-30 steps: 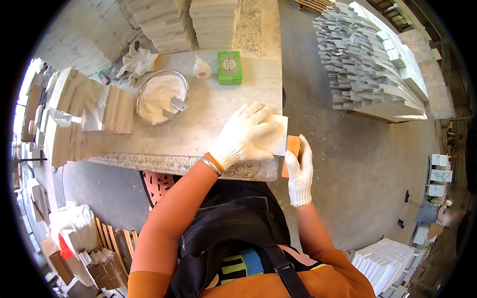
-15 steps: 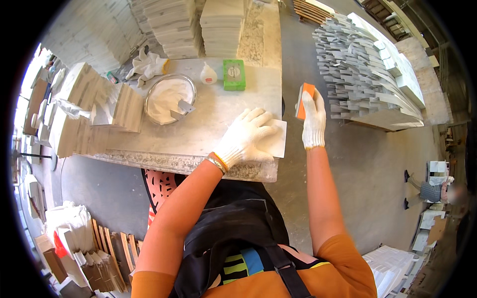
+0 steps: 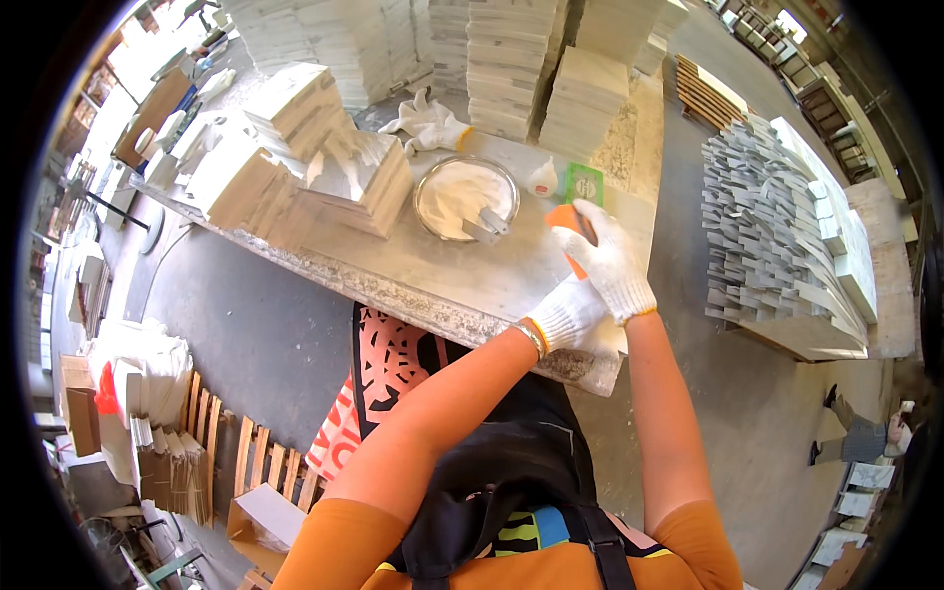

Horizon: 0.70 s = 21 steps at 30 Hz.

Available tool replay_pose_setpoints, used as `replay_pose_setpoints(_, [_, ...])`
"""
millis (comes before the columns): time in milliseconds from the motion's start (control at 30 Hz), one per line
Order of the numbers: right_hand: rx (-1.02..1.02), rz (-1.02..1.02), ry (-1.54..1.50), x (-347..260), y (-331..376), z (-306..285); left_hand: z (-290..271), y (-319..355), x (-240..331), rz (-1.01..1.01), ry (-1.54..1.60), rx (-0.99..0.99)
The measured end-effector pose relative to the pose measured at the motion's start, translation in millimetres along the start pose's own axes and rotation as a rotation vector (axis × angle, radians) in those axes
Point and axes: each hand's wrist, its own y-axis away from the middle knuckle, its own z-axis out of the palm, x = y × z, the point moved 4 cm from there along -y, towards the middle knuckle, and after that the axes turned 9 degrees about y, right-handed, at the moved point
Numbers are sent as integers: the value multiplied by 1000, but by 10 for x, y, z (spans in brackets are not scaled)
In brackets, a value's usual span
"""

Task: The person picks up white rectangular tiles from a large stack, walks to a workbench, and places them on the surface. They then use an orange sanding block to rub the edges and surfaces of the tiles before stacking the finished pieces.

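Note:
My right hand (image 3: 612, 261), in a white knit glove, is closed around an orange sanding block (image 3: 562, 217) above the table (image 3: 497, 280) near its right end. My left hand (image 3: 573, 313), also gloved, rests low at the table's front right corner. The right hand passes over it and covers most of its fingers. A white tile (image 3: 614, 340) shows only at its edge beside the left hand. Left of the hands stands a round metal bowl (image 3: 433, 222) of white powder or paste, with a flat scraper (image 3: 486, 228) in it.
Behind the bowl are a white squeeze bottle (image 3: 542, 179), a green box (image 3: 585, 185) and loose gloves (image 3: 427, 123). Stacked tiles (image 3: 506, 74) line the table's back; another stack (image 3: 364, 182) stands left. Right, a pallet of grey pieces (image 3: 757, 236) stands on the floor. A person (image 3: 865, 440) is far right.
My right hand has brought the sanding block from beyond the table's right edge leftward over the table, across my left hand. The view has shifted, so the table sits farther right.

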Motion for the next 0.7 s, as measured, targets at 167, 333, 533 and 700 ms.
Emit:
replay_pose_setpoints(167, [-102, 70, -140, -139, 18, 99, 77, -52, 25, -94, -60, -155])
replay_pose_setpoints(333, [283, 85, 201, 154, 583, -430, -68, -5, -17, -91, 183, -47])
replay_pose_setpoints(533, [423, 355, 130, 903, 1567, -354, -263, -9, 50, 8, 345, 272])
replay_pose_setpoints(700, [313, 329, -67, 917, 1601, -286, -305, 119, 206, -46, 406, 278])
